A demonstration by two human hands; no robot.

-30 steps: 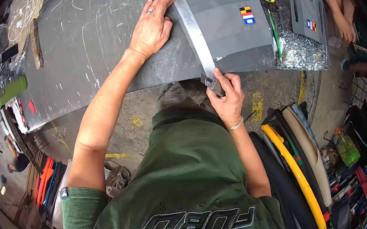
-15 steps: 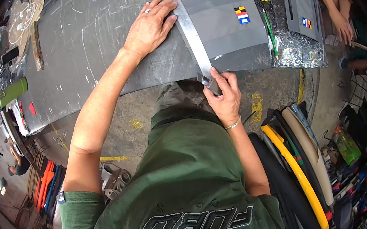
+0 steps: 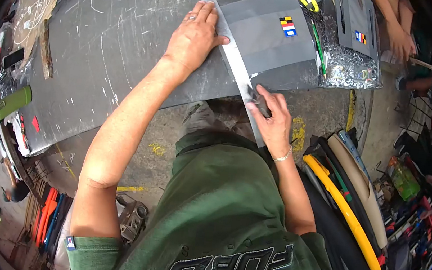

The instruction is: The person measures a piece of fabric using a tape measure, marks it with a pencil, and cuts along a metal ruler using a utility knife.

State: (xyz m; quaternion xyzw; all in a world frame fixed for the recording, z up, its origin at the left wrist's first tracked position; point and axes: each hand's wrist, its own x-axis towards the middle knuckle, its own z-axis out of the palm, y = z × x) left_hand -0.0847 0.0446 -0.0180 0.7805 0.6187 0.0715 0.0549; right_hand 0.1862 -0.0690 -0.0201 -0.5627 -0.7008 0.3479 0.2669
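A long metal ruler (image 3: 238, 65) lies diagonally across the dark worktable (image 3: 112, 59), its near end sticking out past the edge. My left hand (image 3: 198, 37) rests flat on the table with its fingertips and thumb on the ruler. In my right hand (image 3: 273, 121) is a dark-handled knife (image 3: 262, 104), held beside the ruler just off the table edge; its blade is blurred. Right of the ruler lies a grey sheet of material (image 3: 257, 33) bearing a colourful flag-pattern patch (image 3: 288, 27).
Another grey piece (image 3: 352, 22) with a similar patch lies on clear plastic film (image 3: 349, 67) at the right, near a green pencil-like stick (image 3: 319, 48). Material rolls, one yellow (image 3: 343, 213), stand at my right. Another person's hands (image 3: 400, 41) show at the upper right.
My left hand has shifted right and slightly down, its thumb now on the ruler. The ruler has slid toward me, past the table edge. My right hand has moved slightly right and down with the knife.
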